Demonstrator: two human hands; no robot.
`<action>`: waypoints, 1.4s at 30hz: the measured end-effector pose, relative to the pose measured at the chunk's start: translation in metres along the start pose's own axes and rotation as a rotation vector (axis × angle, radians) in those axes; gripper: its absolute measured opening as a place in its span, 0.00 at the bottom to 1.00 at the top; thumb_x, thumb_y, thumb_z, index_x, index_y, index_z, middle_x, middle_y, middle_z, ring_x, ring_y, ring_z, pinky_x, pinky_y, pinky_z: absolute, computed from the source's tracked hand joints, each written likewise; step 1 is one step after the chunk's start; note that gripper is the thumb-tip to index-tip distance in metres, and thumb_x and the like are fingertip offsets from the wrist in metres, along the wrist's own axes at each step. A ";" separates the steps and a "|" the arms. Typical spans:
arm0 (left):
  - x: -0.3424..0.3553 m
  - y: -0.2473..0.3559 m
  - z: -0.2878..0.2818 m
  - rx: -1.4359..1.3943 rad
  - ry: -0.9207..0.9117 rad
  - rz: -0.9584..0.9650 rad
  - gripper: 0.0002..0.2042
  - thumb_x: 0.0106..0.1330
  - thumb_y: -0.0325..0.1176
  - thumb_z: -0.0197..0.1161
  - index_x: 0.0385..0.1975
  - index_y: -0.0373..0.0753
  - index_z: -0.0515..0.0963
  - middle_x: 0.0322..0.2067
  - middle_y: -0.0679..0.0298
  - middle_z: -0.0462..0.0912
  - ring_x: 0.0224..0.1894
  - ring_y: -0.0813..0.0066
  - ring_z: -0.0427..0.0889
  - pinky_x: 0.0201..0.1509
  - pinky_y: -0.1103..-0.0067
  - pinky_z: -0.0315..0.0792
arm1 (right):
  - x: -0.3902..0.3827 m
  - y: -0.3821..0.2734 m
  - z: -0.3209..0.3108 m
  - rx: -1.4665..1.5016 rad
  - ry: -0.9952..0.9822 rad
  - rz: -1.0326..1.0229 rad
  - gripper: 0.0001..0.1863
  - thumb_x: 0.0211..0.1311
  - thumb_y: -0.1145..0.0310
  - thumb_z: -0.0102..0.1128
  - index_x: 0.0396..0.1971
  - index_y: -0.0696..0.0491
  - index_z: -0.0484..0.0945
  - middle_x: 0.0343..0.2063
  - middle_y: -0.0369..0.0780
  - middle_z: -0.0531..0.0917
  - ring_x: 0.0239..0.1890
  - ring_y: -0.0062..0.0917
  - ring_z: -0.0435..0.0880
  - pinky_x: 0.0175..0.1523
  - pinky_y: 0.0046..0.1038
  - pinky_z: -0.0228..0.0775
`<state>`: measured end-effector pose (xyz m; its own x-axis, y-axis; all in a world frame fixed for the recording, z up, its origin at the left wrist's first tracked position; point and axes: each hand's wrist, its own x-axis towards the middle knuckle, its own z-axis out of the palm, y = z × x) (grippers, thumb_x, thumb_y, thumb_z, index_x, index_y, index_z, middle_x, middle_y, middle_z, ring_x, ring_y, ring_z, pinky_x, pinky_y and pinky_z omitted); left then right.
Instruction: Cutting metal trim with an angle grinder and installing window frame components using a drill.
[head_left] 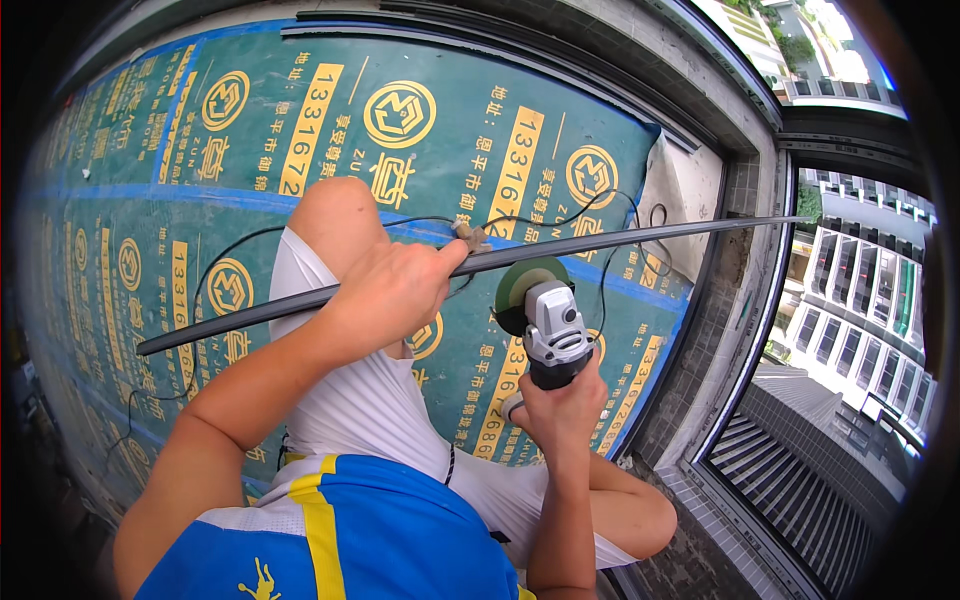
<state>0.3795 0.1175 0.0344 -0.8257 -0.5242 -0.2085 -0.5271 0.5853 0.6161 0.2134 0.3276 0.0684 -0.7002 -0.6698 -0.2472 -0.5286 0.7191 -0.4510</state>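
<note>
Bar [610, 239], one, long, straight, dark grey, slender: lying across the seated person's lap at a slant, its left end over the floor covering, its right end out toward the window [850, 310]. Left hand [400, 288], bare: closed over the bar left of its middle, back of the hand upward, some fingers hidden from view. Angle grinder [556, 322], one, silver-grey head, black body: held to the right of the left hand, below the bar. Right hand [563, 402], bare: wrapped around the grinder's body. Disc [511, 295], one, round, greenish, fitted to the grinder: its upper edge close under the bar; contact cannot be told. Floor covering [255, 120], green, printed in yellow, seams taped blue. Cable, black, thin, looping over the covering. Strips [450, 44], dark, long, several, lying along the covering's far edge. Shorts [385, 400], white; shirt [410, 540], blue with yellow stripes.
</note>
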 end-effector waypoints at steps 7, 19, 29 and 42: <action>-0.001 0.001 0.000 0.019 0.047 0.009 0.06 0.64 0.27 0.61 0.39 0.37 0.73 0.20 0.52 0.80 0.27 0.50 0.83 0.29 0.57 0.72 | 0.000 0.000 -0.001 -0.002 -0.008 0.017 0.28 0.41 0.71 0.74 0.46 0.60 0.74 0.32 0.51 0.87 0.36 0.50 0.88 0.42 0.41 0.78; -0.004 0.001 0.005 -0.039 0.070 0.000 0.10 0.62 0.26 0.64 0.37 0.39 0.69 0.24 0.53 0.81 0.28 0.45 0.81 0.28 0.56 0.70 | -0.002 -0.001 -0.003 0.008 -0.026 0.065 0.30 0.40 0.67 0.77 0.46 0.58 0.75 0.34 0.52 0.86 0.38 0.54 0.86 0.45 0.47 0.77; -0.005 0.002 0.005 -0.010 0.074 -0.010 0.08 0.62 0.26 0.62 0.37 0.40 0.70 0.23 0.53 0.80 0.26 0.46 0.80 0.26 0.57 0.70 | -0.002 0.001 -0.003 -0.015 -0.032 0.046 0.32 0.40 0.68 0.76 0.48 0.58 0.75 0.35 0.52 0.86 0.39 0.53 0.86 0.45 0.45 0.78; -0.005 0.007 0.003 -0.019 0.082 -0.003 0.08 0.61 0.25 0.63 0.37 0.39 0.70 0.23 0.54 0.80 0.27 0.46 0.80 0.27 0.56 0.70 | 0.000 0.005 -0.004 0.001 -0.017 0.034 0.31 0.39 0.68 0.76 0.48 0.58 0.75 0.34 0.51 0.86 0.38 0.53 0.86 0.45 0.45 0.77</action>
<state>0.3796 0.1257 0.0373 -0.8044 -0.5753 -0.1484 -0.5253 0.5719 0.6301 0.2091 0.3321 0.0695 -0.7094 -0.6481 -0.2769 -0.5040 0.7412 -0.4434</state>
